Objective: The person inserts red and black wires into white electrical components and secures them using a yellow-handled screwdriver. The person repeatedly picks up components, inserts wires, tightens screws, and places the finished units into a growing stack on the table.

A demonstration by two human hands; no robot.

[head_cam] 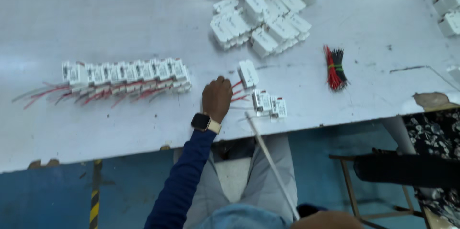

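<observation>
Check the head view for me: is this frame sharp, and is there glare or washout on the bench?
Head view: soft with motion blur throughout; the row of white modules and the left hand smear at their edges. Head view: glare washes out the white table at upper left. Head view: the red and black wire bundle stays readable.

The single head-mounted camera looks steeply down and forward from above the seated person's lap. It faces the white desk (120, 128), whose near edge crosses the frame at mid-height, tilted slightly. The desktop sits at arm's reach; the blue floor (48, 195) fills the lower part of the frame.
</observation>
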